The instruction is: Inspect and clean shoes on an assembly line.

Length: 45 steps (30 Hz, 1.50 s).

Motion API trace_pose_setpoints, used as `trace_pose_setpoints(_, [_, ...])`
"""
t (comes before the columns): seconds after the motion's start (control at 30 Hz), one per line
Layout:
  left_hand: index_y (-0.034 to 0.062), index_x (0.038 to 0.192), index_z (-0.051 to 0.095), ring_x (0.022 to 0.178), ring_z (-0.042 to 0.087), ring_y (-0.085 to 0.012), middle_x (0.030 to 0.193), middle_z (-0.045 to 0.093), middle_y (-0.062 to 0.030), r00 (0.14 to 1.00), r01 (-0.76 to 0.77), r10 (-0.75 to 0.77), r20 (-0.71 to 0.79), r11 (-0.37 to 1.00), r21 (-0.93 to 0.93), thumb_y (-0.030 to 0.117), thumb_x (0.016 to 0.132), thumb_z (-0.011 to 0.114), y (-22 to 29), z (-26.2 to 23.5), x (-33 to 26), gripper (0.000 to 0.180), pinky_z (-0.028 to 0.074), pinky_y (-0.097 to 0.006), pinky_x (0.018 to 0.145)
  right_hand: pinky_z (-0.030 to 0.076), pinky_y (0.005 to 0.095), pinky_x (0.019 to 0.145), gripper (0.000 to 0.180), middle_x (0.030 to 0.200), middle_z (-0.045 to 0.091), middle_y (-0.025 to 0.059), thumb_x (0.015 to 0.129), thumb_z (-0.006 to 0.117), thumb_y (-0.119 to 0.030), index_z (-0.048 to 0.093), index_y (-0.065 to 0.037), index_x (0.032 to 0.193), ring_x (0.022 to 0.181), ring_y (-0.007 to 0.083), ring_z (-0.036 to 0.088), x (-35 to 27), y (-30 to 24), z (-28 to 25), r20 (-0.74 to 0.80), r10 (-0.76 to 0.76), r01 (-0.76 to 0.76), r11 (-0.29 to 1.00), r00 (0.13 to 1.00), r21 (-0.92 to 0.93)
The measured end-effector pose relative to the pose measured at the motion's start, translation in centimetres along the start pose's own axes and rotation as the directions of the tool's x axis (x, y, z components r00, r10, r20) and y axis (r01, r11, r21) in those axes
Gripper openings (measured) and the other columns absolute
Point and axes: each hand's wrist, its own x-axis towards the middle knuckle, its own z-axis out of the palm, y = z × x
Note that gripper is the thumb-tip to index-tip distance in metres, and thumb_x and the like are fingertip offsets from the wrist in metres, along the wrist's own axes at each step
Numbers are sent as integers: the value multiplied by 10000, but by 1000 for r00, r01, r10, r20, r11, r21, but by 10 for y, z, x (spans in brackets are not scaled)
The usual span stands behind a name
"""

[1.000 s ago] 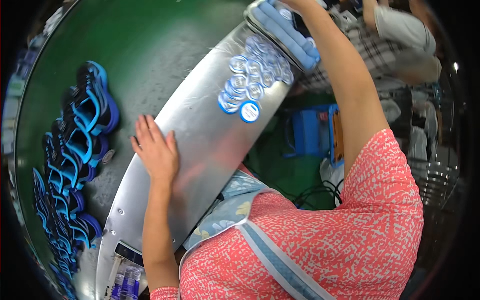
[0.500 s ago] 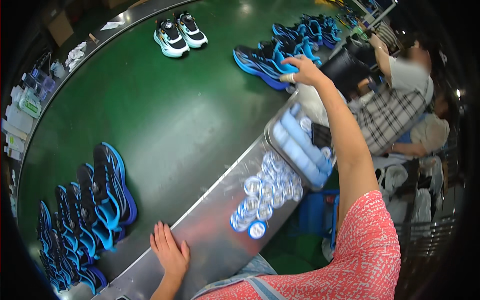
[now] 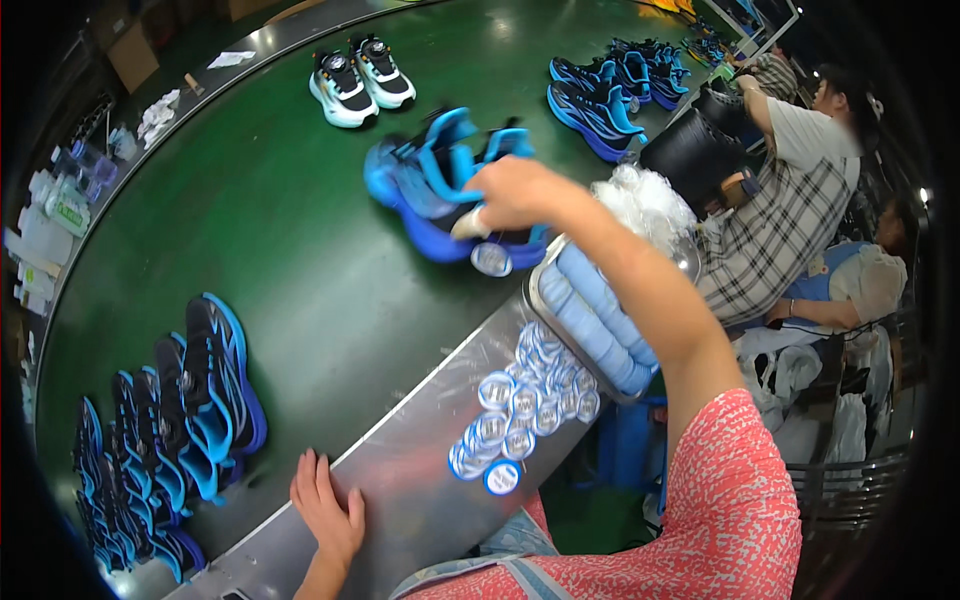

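My right hand [image 3: 512,196] is closed on a pair of black-and-blue sneakers [image 3: 412,190], smeared by motion over the green belt. A round white tag [image 3: 491,259] shows at their near side, below my fingers. One finger wears a pale cover. My left hand [image 3: 330,510] lies flat on the metal ledge [image 3: 400,470], fingers stretched and holding nothing. To its right, on the same ledge, spreads a heap of round blue-and-white tags [image 3: 520,405]. Beyond the tags stands a clear bin [image 3: 615,385] with light-blue rolls [image 3: 590,300] in it, partly hidden by my right forearm.
More black-and-blue sneakers stand in a row [image 3: 205,390] at the left and in a group [image 3: 595,110] at the far right. White-and-black sneakers [image 3: 362,82] sit at the far side. Crumpled clear plastic [image 3: 645,200] lies past the bin. A co-worker in a checked garment [image 3: 770,220] is at the right.
My right hand has moved left and nearer from the far-right group, bringing a pair of sneakers along. My left hand stays on the ledge.
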Motion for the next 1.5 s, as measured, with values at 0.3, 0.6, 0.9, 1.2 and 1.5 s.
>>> trace_pose_setpoints(0.3, [21, 1443, 231, 1316, 321, -282, 1436, 323, -169, 925, 189, -380, 21, 410, -893, 208, 848, 528, 49, -65, -53, 690, 236, -376, 1080, 449, 416, 563, 357, 649, 583, 166, 697, 646, -341, 641, -22, 858, 578, 315, 594, -193, -275, 137, -235, -413, 458, 868, 880, 192])
trace_pose_setpoints(0.6, [6, 1246, 508, 1016, 572, -221, 1148, 585, -121, 863, 393, -449, 231, 312, -865, 110, 808, 468, -92, -65, -178, 452, 442, -332, 898, 451, 439, 818, 867, 1083, 478, 290, 795, 625, -527, 242, -91, 1438, 942, 433, 540, -276, -375, 171, 235, -740, 459, 599, 630, 656])
trace_pose_setpoints(0.9, [60, 779, 585, 758, 542, -266, 750, 577, -83, 947, -7, -73, -312, 969, -249, -6, 691, 543, 19, -52, -215, 117, 360, -386, 735, 466, 310, 712, 455, 912, 579, 41, 752, 713, -134, 580, -141, 1187, 813, 196, 582, -227, -283, 136, 40, -510, 380, 688, 859, 618])
trace_pose_setpoints(1.2, [44, 723, 627, 636, 564, -213, 712, 620, -66, 914, 125, -302, -270, 844, -521, -4, 740, 516, 7, -41, -210, 122, 389, -335, 608, 488, 393, 652, 517, 848, 576, 94, 668, 659, -49, 553, -203, 1149, 783, 323, 597, -224, -324, 180, -34, -837, 818, 524, 546, 237])
trace_pose_setpoints(1.5, [5, 909, 645, 607, 588, -93, 653, 651, -76, 848, 529, -207, 487, 371, -763, 248, 922, 525, 15, -61, -202, 271, 418, -229, 592, 465, 418, 702, 558, 886, 565, 166, 859, 579, -202, 397, -153, 1384, 789, 361, 583, -237, -326, 173, -87, -800, 707, 468, 594, 530])
